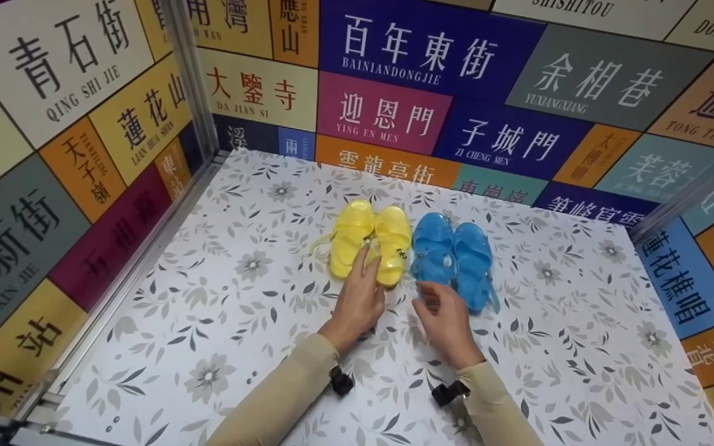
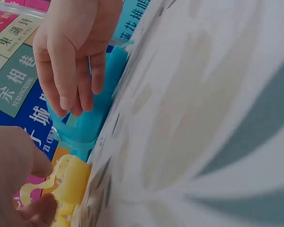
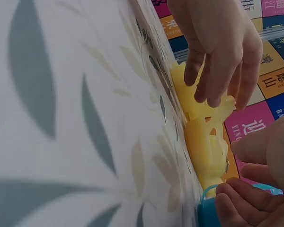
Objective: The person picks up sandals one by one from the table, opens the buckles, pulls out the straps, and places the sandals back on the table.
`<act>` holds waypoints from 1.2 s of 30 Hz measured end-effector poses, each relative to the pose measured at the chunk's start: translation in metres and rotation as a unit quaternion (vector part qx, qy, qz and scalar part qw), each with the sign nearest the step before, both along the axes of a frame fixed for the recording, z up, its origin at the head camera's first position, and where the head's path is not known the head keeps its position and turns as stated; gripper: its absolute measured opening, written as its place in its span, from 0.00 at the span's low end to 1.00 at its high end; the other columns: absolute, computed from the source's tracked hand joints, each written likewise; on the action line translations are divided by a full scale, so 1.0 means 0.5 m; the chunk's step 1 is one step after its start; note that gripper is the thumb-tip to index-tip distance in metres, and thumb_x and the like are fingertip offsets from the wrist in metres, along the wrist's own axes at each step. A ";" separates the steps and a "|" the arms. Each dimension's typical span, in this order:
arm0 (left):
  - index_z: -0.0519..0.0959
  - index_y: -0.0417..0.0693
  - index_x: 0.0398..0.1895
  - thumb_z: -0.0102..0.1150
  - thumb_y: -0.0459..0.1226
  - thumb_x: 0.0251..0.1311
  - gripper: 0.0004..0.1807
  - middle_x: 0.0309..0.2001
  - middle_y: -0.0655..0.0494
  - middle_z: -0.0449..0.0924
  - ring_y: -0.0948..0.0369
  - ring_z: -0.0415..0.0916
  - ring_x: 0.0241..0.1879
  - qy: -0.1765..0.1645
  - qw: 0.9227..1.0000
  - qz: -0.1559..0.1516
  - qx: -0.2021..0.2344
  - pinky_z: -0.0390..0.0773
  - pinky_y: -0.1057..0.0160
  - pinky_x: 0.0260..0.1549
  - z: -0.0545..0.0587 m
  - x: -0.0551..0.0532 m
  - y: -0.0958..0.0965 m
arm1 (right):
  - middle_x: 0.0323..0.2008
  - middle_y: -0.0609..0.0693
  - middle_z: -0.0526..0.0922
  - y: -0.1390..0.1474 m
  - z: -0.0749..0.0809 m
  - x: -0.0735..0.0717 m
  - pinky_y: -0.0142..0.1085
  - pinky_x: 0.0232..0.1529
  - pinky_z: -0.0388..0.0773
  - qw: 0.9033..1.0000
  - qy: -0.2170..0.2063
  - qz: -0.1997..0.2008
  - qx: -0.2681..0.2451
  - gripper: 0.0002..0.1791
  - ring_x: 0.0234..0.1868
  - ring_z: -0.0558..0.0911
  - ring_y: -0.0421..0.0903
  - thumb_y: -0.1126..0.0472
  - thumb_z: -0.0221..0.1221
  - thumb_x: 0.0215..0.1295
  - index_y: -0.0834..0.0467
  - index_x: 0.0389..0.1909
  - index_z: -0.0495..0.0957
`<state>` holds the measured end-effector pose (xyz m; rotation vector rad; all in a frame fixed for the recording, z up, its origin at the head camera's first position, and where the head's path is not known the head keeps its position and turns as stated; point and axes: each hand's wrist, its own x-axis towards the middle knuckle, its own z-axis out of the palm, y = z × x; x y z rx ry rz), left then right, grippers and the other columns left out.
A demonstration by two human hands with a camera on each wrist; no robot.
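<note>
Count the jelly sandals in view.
4 in the head view: left yellow jelly sandal and right yellow jelly sandal, side by side; rightward, left blue jelly sandal and right blue jelly sandal. None appears wholly hidden.

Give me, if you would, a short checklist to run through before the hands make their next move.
1. Yellow sandals side by side, toes away from the person: ok.
2. Blue sandals side by side, toes the same way: ok.
3. Straps tucked in: not ok; a yellow strap and a blue strap stick out at the outer sides.
4. Left hand over the yellow pair: ok; whether it touches them, cannot tell.
5. Right hand near the blue heels: ok; contact, cannot tell.
6. Gap between the pairs: cannot tell; they look very close.
</note>
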<state>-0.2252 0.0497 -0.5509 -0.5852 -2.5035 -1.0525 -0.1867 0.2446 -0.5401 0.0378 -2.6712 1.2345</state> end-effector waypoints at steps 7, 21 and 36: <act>0.81 0.38 0.56 0.69 0.26 0.57 0.21 0.55 0.44 0.81 0.50 0.82 0.52 0.096 0.992 -0.072 0.045 0.83 0.57 0.55 0.001 0.020 0.039 | 0.49 0.67 0.83 0.040 -0.006 0.018 0.54 0.49 0.86 0.997 0.040 -0.050 0.049 0.23 0.48 0.87 0.61 0.66 0.69 0.65 0.71 0.58 0.79; 0.70 0.27 0.70 0.64 0.31 0.65 0.32 0.65 0.35 0.78 0.46 0.75 0.68 -0.161 0.981 -0.096 0.046 0.73 0.53 0.70 -0.004 0.003 0.127 | 0.52 0.71 0.84 0.043 -0.012 -0.007 0.56 0.57 0.83 0.998 -0.022 -0.036 0.047 0.21 0.54 0.85 0.64 0.67 0.62 0.72 0.72 0.62 0.75; 0.74 0.29 0.66 0.57 0.29 0.71 0.22 0.56 0.38 0.82 0.48 0.80 0.59 -0.171 0.979 -0.086 0.065 0.79 0.51 0.62 -0.003 -0.019 0.142 | 0.36 0.69 0.83 0.033 -0.029 -0.014 0.62 0.44 0.78 0.988 0.078 -0.054 0.121 0.09 0.43 0.83 0.69 0.68 0.61 0.71 0.73 0.43 0.79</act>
